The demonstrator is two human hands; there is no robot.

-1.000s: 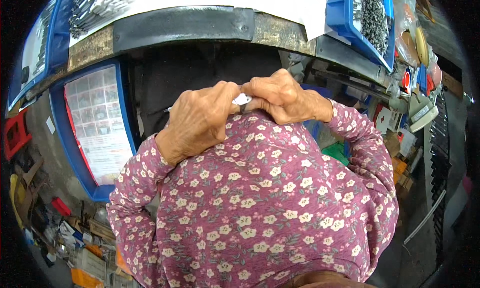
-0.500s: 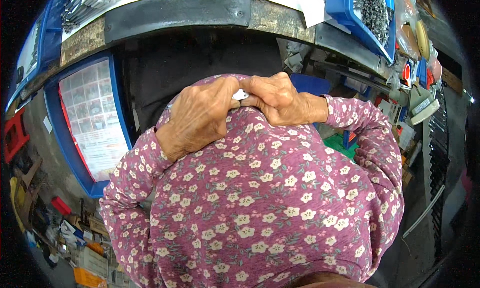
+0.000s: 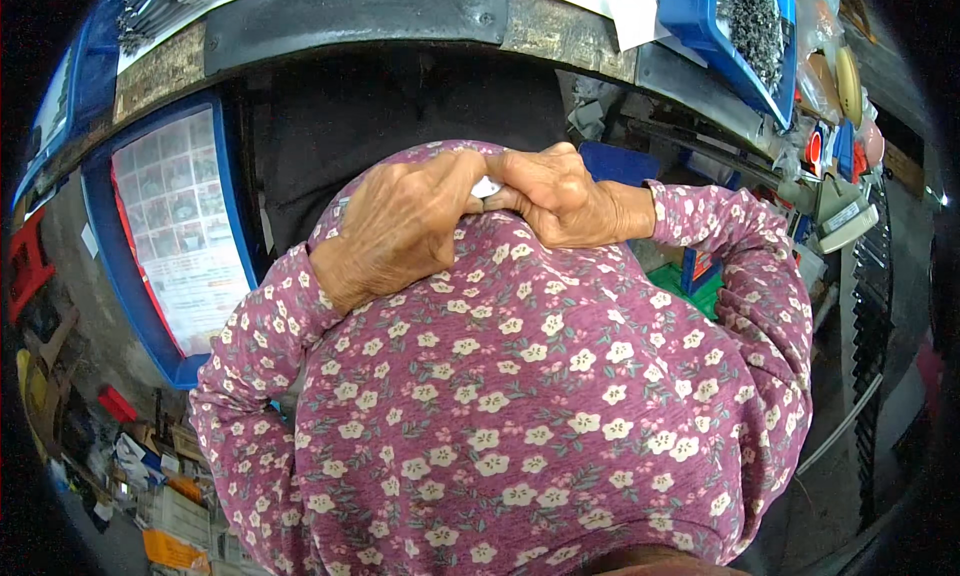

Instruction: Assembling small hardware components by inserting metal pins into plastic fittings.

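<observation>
My left hand [image 3: 405,216] and my right hand [image 3: 556,198] meet in front of my floral purple top [image 3: 520,376], with knuckles up and fingers curled closed. Between the fingertips shows a small, glossy white piece [image 3: 485,187], pinched from both sides. Most of it is hidden by the fingers, so its kind cannot be made out. Both hands are close against the cloth, below the edge of the workbench [image 3: 400,26].
Beyond the hands runs the worn bench edge. On it stands a blue bin [image 3: 690,6] of small dark parts, with thin dark pieces [image 3: 170,6] at the left. A blue tray [image 3: 110,266] holding a printed sheet sits lower left. Cluttered shelves [image 3: 840,196] line the right.
Both hands stay together in nearly the same place. The white piece has turned slightly and its dark spot no longer shows. The surroundings have shifted a little in view.
</observation>
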